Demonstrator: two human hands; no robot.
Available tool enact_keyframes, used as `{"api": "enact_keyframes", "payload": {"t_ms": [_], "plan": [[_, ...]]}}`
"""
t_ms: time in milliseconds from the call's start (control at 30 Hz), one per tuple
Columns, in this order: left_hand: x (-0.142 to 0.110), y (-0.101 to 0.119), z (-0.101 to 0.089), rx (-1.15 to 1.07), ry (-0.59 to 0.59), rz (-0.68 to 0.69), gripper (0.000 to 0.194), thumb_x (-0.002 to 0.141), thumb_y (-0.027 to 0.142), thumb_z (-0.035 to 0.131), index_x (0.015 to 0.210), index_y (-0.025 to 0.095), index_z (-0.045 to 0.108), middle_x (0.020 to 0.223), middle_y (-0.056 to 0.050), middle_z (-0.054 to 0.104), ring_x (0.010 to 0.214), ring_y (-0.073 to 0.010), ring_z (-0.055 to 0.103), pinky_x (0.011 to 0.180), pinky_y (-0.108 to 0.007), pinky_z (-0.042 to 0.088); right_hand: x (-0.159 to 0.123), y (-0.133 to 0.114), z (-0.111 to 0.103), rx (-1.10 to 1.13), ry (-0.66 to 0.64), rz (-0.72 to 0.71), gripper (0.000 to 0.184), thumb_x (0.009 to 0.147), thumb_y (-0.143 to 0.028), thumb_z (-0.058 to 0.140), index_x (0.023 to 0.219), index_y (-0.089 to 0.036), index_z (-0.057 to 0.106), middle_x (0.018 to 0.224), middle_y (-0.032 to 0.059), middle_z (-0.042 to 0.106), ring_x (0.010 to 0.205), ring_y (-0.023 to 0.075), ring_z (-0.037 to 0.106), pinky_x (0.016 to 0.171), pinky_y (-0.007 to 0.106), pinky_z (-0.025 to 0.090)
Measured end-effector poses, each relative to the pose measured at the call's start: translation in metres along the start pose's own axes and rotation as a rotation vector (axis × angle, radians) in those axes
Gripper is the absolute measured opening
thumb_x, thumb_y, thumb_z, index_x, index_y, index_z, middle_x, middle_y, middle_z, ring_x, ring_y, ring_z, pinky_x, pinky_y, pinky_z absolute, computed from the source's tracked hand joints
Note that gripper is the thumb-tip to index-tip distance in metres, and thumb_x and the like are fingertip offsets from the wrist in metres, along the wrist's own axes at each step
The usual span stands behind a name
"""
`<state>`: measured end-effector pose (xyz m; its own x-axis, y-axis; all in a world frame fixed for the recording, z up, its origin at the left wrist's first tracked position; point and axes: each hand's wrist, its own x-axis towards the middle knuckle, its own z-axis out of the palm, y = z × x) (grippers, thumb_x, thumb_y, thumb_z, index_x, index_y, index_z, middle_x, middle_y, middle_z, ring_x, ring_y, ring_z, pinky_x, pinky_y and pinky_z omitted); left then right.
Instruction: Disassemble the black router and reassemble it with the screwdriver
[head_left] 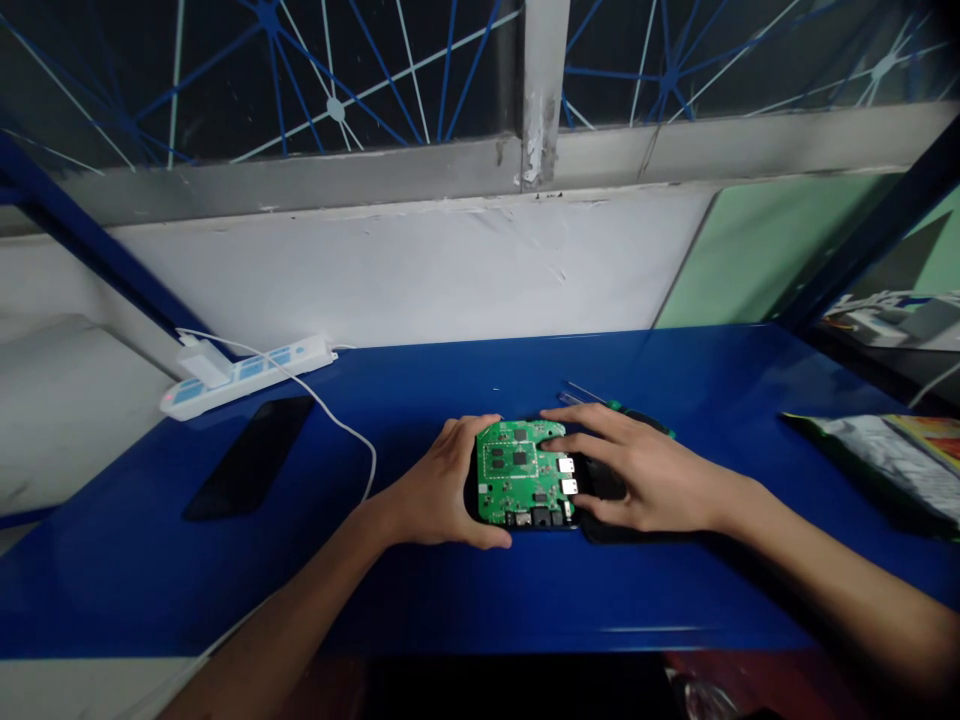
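Note:
A green circuit board (517, 470) with metal ports along its right and front edges sits in a shallow black casing, low over the blue tabletop. My left hand (442, 485) wraps round its left side, thumb near the front corner and fingers at the back. At the opposite side, my right hand (626, 470) has its thumb and fingers on the board's right edge by the ports. Beneath and beside that hand lies a flat black piece (600, 528), mostly covered. Behind the right fingers is a screwdriver (585, 391) with a thin metal shaft and green on its handle.
A black phone (251, 458) lies at the left of the blue table (465, 590). Behind it stands a white power strip (255, 375) with a plugged-in charger and a white cable (330, 410) curving forward. A shiny packet (892, 465) lies at the right edge.

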<state>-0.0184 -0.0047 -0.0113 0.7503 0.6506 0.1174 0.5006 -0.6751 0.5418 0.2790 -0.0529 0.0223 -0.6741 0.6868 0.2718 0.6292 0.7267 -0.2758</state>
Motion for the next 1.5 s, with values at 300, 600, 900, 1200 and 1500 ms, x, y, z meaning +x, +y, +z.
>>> {"api": "enact_keyframes", "payload": {"t_ms": [300,600,900,1200,1500], "plan": [[-0.001,0.001,-0.002,-0.032,-0.033,-0.039,0.133,0.052,0.063,0.091,0.152,0.031,0.009,0.150,-0.019,0.033,0.138,-0.0502,0.034,0.110,-0.075,0.034,0.002,0.009,0.014,0.084,0.131,-0.018,0.066,0.079,-0.031,0.072,0.139,-0.020,0.048,0.142,0.0135,0.061,0.132,0.0296,0.059,0.109,0.050,0.052],[-0.003,0.000,-0.004,-0.076,-0.015,-0.049,0.145,0.058,0.061,0.088,0.157,0.032,-0.013,0.162,-0.022,0.013,0.145,-0.0566,0.019,0.112,-0.080,0.026,0.001,0.013,0.017,0.172,0.249,0.075,0.072,0.075,-0.033,0.077,0.139,-0.023,0.045,0.138,0.0126,0.065,0.125,0.0305,0.065,0.104,0.052,0.056],[-0.004,0.010,-0.009,-0.125,0.183,0.099,0.118,0.073,0.046,0.086,0.158,0.038,0.004,0.164,-0.014,0.021,0.147,-0.0459,0.028,0.117,-0.072,0.030,0.000,0.012,0.009,0.212,0.288,0.066,0.071,0.076,-0.032,0.075,0.139,-0.023,0.044,0.140,0.0134,0.063,0.129,0.0313,0.063,0.108,0.054,0.053],[-0.001,0.009,-0.011,-0.046,0.168,0.140,0.122,0.068,0.043,0.089,0.158,0.037,0.007,0.161,-0.015,0.029,0.146,-0.0460,0.030,0.115,-0.073,0.029,0.000,0.011,0.016,0.244,0.289,0.058,0.077,0.076,-0.030,0.076,0.143,-0.025,0.038,0.142,0.0136,0.060,0.129,0.0313,0.061,0.106,0.056,0.053],[0.002,0.009,-0.009,0.007,0.346,0.233,0.114,0.067,0.042,0.089,0.154,0.036,0.015,0.156,-0.012,0.039,0.138,-0.0433,0.042,0.112,-0.068,0.037,0.005,0.002,0.016,0.154,0.263,0.009,0.107,0.073,-0.051,0.081,0.156,-0.027,0.018,0.152,0.0203,0.042,0.140,0.0420,0.045,0.110,0.065,0.046]]}}
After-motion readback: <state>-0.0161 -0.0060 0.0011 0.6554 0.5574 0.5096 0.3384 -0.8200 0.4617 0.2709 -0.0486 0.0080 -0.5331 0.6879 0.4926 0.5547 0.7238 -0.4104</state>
